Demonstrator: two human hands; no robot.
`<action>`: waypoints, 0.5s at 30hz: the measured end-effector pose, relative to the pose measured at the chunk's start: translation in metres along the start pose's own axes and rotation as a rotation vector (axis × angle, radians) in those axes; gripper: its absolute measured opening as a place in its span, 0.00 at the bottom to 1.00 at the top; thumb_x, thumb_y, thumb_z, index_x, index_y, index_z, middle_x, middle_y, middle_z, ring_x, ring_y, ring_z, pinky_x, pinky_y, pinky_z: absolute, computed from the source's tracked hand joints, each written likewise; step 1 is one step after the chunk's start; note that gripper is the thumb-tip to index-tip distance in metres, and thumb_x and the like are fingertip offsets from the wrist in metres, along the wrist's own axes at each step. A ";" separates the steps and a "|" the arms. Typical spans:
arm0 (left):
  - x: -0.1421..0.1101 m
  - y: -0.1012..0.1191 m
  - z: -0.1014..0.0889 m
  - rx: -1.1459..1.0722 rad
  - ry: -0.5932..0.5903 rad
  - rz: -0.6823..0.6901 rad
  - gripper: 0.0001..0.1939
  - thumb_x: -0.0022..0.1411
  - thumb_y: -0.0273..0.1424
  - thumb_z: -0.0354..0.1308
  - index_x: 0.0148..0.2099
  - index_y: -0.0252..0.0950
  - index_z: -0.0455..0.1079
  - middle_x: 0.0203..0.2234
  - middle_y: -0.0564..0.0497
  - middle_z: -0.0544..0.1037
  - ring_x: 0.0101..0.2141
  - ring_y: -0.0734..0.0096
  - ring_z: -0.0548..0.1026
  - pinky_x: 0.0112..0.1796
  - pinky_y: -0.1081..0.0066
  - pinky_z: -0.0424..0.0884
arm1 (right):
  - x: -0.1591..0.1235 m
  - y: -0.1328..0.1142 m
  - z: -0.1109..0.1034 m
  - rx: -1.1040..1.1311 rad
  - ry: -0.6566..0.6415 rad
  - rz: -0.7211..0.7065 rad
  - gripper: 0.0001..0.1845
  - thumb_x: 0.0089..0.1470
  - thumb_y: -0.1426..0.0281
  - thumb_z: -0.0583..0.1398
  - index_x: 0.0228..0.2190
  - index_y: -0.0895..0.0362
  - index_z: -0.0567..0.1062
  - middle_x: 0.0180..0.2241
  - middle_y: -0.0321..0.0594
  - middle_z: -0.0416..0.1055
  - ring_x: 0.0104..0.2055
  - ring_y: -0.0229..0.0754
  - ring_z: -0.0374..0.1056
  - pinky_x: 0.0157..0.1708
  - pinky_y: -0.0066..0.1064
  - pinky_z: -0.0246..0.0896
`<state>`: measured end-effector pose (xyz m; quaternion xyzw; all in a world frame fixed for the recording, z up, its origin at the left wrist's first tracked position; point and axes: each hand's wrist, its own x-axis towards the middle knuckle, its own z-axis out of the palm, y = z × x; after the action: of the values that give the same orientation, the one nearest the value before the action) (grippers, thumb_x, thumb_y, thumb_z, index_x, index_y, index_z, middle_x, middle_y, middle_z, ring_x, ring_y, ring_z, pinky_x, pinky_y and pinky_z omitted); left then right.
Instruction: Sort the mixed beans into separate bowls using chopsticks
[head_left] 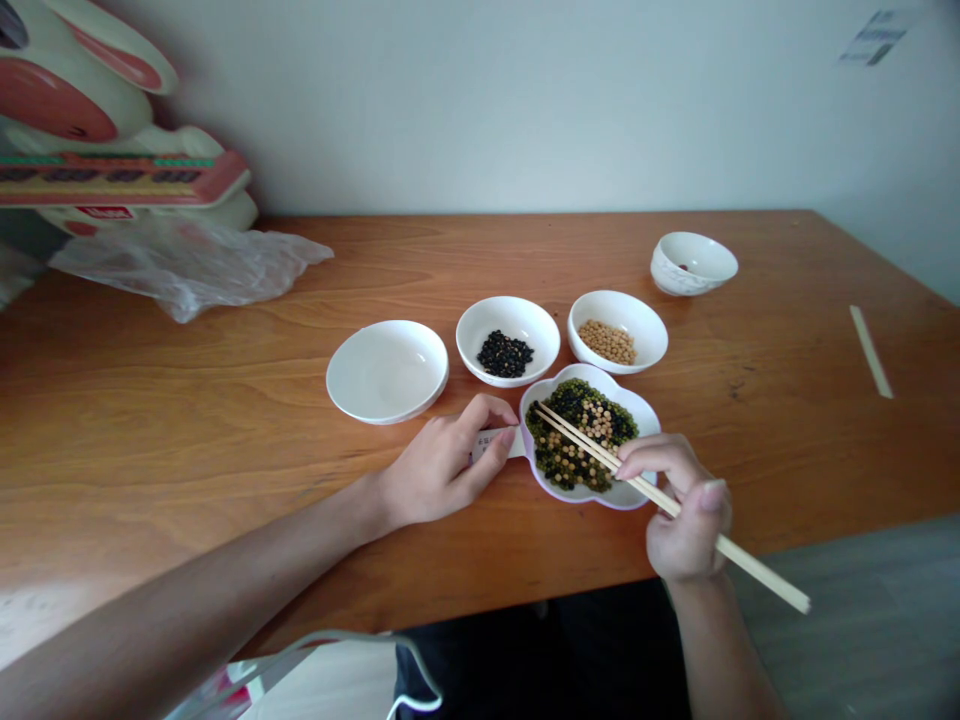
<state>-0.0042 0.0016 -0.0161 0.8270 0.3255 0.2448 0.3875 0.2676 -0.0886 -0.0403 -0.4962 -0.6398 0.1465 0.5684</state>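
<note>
My left hand [457, 460] grips the short handle of a white flower-shaped dish [645, 420] with a lilac rim. Mixed beans [577, 435], green, black and tan, cover the dish's bottom. Held in my right hand [690, 505] is a pair of wooden chopsticks [757, 568], slanting down to the left. Their tips are close together among the beans at the dish's left side; whether a bean is pinched there I cannot tell. Just behind the dish stand a white bowl [544, 320] of black beans [505, 354] and another white bowl [651, 330] of tan soybeans [607, 342].
An empty-looking white bowl [386, 370] stands to the left. Far right is a patterned bowl [694, 265] with something small and dark red inside. A clear plastic bag [202, 265] lies before a rabbit-shaped toy keyboard [112, 180]. A pale strip [871, 350] lies at right.
</note>
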 end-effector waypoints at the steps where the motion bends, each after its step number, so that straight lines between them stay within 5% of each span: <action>1: 0.000 0.000 0.000 0.000 0.001 0.002 0.09 0.79 0.35 0.50 0.57 0.40 0.62 0.47 0.48 0.81 0.40 0.67 0.81 0.40 0.67 0.75 | 0.000 0.000 0.000 -0.001 0.003 -0.002 0.37 0.74 0.51 0.39 0.30 0.52 0.79 0.33 0.44 0.75 0.39 0.50 0.72 0.38 0.44 0.64; 15: 0.000 0.000 0.000 0.003 0.005 0.002 0.09 0.79 0.35 0.50 0.57 0.40 0.63 0.46 0.48 0.80 0.40 0.68 0.80 0.40 0.68 0.75 | 0.000 -0.001 0.001 -0.008 0.006 -0.007 0.36 0.74 0.52 0.40 0.30 0.52 0.79 0.33 0.44 0.76 0.39 0.50 0.71 0.37 0.44 0.63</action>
<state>-0.0042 0.0016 -0.0161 0.8274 0.3258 0.2468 0.3851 0.2663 -0.0886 -0.0394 -0.4966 -0.6405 0.1405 0.5687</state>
